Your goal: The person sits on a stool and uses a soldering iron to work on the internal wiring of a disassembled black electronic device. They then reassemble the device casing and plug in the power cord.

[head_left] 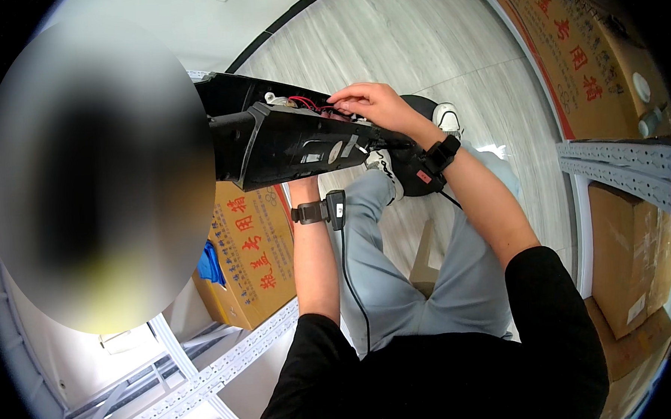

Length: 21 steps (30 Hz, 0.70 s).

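A long black plastic housing [295, 140] is tilted in front of me, its open upper side showing red wires [304, 101] and a small white part [274, 100] inside. My right hand [379, 105] reaches over the near right end, fingers bent and closed at the wires. My left hand [303, 185] comes up from beneath the housing. Only its wrist end shows; the housing hides the fingers. Both wrists wear black straps with small boxes, and a black cable [351, 284] runs down from the left one.
Below the housing on the left stands a cardboard box [259, 250] with a blue cloth [211, 264] against it. More cartons [622, 249] fill white metal shelving [618, 169] on the right. A black round-edged object [409, 184] sits on the floor by my shoes. A blurred patch covers the far left.
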Motion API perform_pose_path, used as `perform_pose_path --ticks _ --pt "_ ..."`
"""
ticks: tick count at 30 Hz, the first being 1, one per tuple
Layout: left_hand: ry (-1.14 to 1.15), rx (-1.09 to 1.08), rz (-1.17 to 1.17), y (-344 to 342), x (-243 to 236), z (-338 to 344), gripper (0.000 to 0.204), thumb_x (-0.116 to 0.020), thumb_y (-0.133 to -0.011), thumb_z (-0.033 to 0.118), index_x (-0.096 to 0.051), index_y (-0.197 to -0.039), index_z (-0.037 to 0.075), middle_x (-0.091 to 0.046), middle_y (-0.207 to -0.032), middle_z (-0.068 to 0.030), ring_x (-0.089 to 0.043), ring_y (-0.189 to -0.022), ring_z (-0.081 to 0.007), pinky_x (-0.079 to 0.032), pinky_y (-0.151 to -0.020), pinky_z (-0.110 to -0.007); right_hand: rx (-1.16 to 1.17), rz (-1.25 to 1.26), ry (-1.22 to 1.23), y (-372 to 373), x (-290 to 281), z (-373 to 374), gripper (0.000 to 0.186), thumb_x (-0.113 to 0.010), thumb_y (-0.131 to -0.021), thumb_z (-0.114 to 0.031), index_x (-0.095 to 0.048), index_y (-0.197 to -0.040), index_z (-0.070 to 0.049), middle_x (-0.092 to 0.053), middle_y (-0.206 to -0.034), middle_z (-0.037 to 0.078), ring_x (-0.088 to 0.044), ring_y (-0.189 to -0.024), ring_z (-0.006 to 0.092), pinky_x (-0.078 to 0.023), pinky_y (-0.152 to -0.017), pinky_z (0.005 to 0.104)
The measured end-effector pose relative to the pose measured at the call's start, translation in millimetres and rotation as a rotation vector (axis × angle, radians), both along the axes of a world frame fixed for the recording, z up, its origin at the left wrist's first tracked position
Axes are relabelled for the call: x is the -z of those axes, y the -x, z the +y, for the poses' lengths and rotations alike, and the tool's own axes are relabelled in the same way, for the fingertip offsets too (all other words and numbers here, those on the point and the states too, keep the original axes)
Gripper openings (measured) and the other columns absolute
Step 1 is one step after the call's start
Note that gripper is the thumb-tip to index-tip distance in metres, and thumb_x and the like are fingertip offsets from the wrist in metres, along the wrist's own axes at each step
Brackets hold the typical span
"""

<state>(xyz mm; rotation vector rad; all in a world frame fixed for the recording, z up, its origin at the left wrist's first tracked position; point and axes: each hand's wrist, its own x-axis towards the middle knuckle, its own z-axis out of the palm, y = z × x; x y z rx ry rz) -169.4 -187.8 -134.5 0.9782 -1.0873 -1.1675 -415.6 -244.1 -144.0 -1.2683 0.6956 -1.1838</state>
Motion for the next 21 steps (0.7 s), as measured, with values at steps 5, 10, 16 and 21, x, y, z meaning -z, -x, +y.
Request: perform_pose_path --ticks 5,10,16,21 --pt "0.007 -0.005 -0.003 0 1 1 0.045 -0.063 -0.092 0.009 -0.052 -0.135 0.003 -0.059 -0.131 -0.011 -0.058 -0.114 -0.0211 -0.051 -0.097 -0.035 -0.077 -0.115 -0.104 -1 -3 1 0.02 -0.056 -0.095 0.0 -0.07 -0.109 -0.002 -0.071 -0.106 0.007 -0.066 -0.1 0.0128 -0.051 -0.088 0.0252" --pt "0.011 -0.013 -0.013 -1 1 4 0.045 -0.064 -0.091 0.007 -0.052 -0.135 0.003 -0.059 -0.131 -0.0113 -0.058 -0.115 -0.0213 -0.051 -0.098 -0.035 0.089 0.078 -0.011 4 -8 3 0.018 -0.06 -0.094 -0.007 -0.071 -0.108 -0.002 -0.073 -0.104 0.007 -0.067 -0.098 0.0119 -0.053 -0.085 0.027" --pt "0.02 -0.014 -0.015 1 2 3 0.046 -0.065 -0.09 0.005 -0.052 -0.135 0.003 -0.059 -0.131 -0.0116 -0.058 -0.115 -0.0216 -0.051 -0.098 -0.036 0.186 0.243 -0.171 23 9 -12 0.021 -0.067 -0.092 -0.017 -0.072 -0.109 -0.005 -0.071 -0.093 0.003 -0.066 -0.086 0.0098 -0.052 -0.076 0.0256" --pt "0.022 -0.02 -0.021 -2 4 6 0.047 -0.065 -0.089 0.003 -0.052 -0.135 0.002 -0.059 -0.131 -0.0118 -0.058 -0.115 -0.0218 -0.051 -0.098 -0.036 -0.022 0.051 -0.228 21 4 -2 0.027 -0.069 -0.091 -0.017 -0.069 -0.115 -0.005 -0.068 -0.096 0.004 -0.063 -0.081 0.0081 -0.052 -0.075 0.025"
